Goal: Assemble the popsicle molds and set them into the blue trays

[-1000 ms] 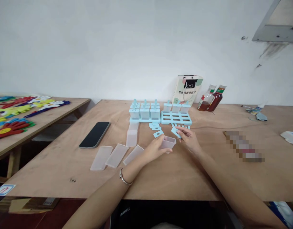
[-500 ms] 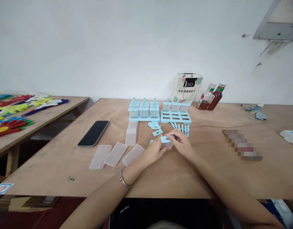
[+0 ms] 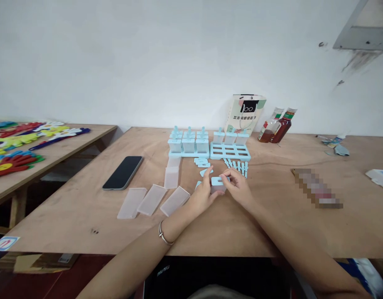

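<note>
My left hand [image 3: 201, 192] is wrapped round a small translucent popsicle mold [image 3: 217, 189] with a light-blue lid [image 3: 217, 180] on its top. The right hand [image 3: 236, 185] pinches the lid's right side, and its fingertips partly hide the lid. Past my hands lie loose blue lids [image 3: 204, 165] and a row of blue popsicle sticks [image 3: 238, 166]. Several empty translucent molds [image 3: 151, 200] lie to the left of my left hand. Behind, one blue rack [image 3: 189, 154] carries finished-looking molds with lids and sticks, and a second rack [image 3: 230, 153] has molds only in its back row.
A black phone [image 3: 123, 172] lies at the left, a pixelated object [image 3: 317, 189] at the right. A paper bag [image 3: 246, 114] and two bottles [image 3: 275, 128] stand near the wall. Colourful hand-shaped pieces [image 3: 15, 164] cover a side table.
My left fingers have lifted away from the lid's edge, while the thumb stays on the mold. My right hand remains at the lid. The view has shifted slightly.
</note>
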A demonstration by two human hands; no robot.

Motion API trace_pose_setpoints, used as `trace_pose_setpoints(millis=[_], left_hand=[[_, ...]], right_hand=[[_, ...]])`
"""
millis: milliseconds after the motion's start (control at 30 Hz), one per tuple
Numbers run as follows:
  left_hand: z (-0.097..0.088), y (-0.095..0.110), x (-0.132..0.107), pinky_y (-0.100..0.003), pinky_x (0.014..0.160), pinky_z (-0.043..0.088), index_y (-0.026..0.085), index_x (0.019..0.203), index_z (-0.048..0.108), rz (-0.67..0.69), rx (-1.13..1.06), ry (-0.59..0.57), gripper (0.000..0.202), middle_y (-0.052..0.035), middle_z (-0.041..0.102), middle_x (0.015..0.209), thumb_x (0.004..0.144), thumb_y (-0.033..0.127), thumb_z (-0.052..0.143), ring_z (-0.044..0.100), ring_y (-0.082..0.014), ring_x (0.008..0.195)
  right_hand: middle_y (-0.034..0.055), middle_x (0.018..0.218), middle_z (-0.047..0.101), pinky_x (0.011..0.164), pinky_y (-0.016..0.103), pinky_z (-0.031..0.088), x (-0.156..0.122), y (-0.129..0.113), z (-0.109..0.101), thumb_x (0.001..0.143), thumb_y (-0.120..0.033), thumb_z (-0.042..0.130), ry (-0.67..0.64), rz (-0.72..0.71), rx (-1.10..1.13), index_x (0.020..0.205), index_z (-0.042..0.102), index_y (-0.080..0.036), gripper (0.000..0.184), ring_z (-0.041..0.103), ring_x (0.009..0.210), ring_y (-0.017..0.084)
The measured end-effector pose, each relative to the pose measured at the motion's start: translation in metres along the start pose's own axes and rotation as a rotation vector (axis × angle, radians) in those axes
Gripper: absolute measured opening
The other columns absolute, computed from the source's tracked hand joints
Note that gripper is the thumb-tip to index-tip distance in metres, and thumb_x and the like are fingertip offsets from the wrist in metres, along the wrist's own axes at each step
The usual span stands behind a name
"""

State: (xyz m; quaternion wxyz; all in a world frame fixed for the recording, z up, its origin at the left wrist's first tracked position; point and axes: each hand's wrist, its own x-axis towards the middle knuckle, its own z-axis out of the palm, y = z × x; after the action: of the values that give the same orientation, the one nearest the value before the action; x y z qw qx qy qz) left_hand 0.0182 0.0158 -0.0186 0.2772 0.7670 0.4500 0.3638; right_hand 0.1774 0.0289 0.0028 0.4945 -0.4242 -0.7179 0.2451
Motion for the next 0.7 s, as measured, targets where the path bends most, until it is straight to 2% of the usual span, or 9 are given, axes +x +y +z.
trace_pose_setpoints(millis=[67, 167, 267, 367, 467, 533, 600, 700], left_hand=[[0.000, 0.000, 0.000, -0.041, 0.090, 0.049, 0.024, 0.145, 0.016, 0.088, 0.017, -0.009, 0.078, -0.0124, 0.055, 0.128, 0.083, 0.019, 0.064, 0.059, -0.0268, 0.111], [-0.001, -0.003, 0.001, -0.041, 0.101, 0.043, 0.029, 0.143, 0.026, 0.203, 0.039, -0.023, 0.068, -0.0082, 0.050, 0.137, 0.085, 0.017, 0.061, 0.049, -0.0250, 0.125], [-0.002, -0.005, 0.002, -0.042, 0.102, 0.043, 0.029, 0.140, 0.032, 0.204, 0.054, -0.020, 0.063, -0.0074, 0.051, 0.137, 0.086, 0.018, 0.061, 0.049, -0.0242, 0.125], [-0.003, -0.005, 0.002, -0.042, 0.102, 0.043, 0.027, 0.138, 0.036, 0.188, 0.068, -0.022, 0.059, -0.0077, 0.053, 0.136, 0.086, 0.020, 0.062, 0.050, -0.0241, 0.124], [-0.005, -0.005, 0.001, -0.042, 0.103, 0.043, 0.028, 0.137, 0.038, 0.172, 0.070, -0.020, 0.055, -0.0068, 0.053, 0.136, 0.087, 0.023, 0.061, 0.050, -0.0234, 0.126], [-0.005, -0.006, 0.001, -0.042, 0.105, 0.042, 0.029, 0.137, 0.037, 0.176, 0.072, -0.026, 0.054, -0.0065, 0.052, 0.138, 0.088, 0.026, 0.060, 0.049, -0.0229, 0.127], [-0.006, -0.007, 0.001, -0.042, 0.106, 0.041, 0.029, 0.138, 0.036, 0.182, 0.076, -0.034, 0.054, -0.0065, 0.050, 0.140, 0.089, 0.027, 0.059, 0.048, -0.0226, 0.128], [-0.007, -0.006, 0.001, -0.042, 0.106, 0.041, 0.028, 0.139, 0.035, 0.180, 0.077, -0.040, 0.055, -0.0069, 0.050, 0.140, 0.089, 0.026, 0.059, 0.047, -0.0226, 0.129]], right_hand=[[0.0011, 0.077, 0.055, 0.062, 0.027, 0.042, -0.001, 0.001, 0.000, 0.085, -0.036, 0.052, -0.003, 0.050, 0.071, 0.072, 0.054, -0.021, 0.020, 0.053, 0.072, 0.015], [-0.0003, 0.074, 0.055, 0.062, 0.027, 0.043, -0.002, 0.001, 0.002, 0.085, -0.042, 0.052, -0.014, 0.133, 0.163, 0.073, 0.053, -0.022, 0.023, 0.053, 0.071, 0.015], [-0.0010, 0.072, 0.057, 0.064, 0.027, 0.044, -0.002, 0.001, 0.003, 0.083, -0.048, 0.054, -0.056, 0.185, 0.226, 0.074, 0.054, -0.022, 0.028, 0.054, 0.069, 0.014], [0.0011, 0.077, 0.062, 0.066, 0.028, 0.047, 0.004, 0.014, -0.007, 0.081, -0.055, 0.054, -0.069, 0.231, 0.271, 0.079, 0.057, -0.022, 0.033, 0.058, 0.073, 0.016], [0.0053, 0.082, 0.064, 0.064, 0.029, 0.047, 0.020, 0.046, -0.035, 0.085, -0.059, 0.042, 0.122, 0.310, 0.102, 0.083, 0.057, -0.021, 0.042, 0.060, 0.072, 0.017], [0.0055, 0.080, 0.064, 0.065, 0.029, 0.046, 0.032, 0.071, -0.057, 0.084, -0.054, 0.042, 0.239, 0.384, -0.250, 0.080, 0.056, -0.020, 0.037, 0.059, 0.072, 0.017], [0.0063, 0.076, 0.063, 0.067, 0.031, 0.044, 0.043, 0.093, -0.075, 0.077, -0.048, 0.054, 0.254, 0.436, -0.368, 0.073, 0.054, -0.020, 0.029, 0.058, 0.072, 0.020], [0.0036, 0.066, 0.060, 0.064, 0.031, 0.041, 0.050, 0.111, -0.087, 0.067, -0.040, 0.066, 0.213, 0.486, -0.442, 0.062, 0.053, -0.021, 0.024, 0.057, 0.069, 0.020]])
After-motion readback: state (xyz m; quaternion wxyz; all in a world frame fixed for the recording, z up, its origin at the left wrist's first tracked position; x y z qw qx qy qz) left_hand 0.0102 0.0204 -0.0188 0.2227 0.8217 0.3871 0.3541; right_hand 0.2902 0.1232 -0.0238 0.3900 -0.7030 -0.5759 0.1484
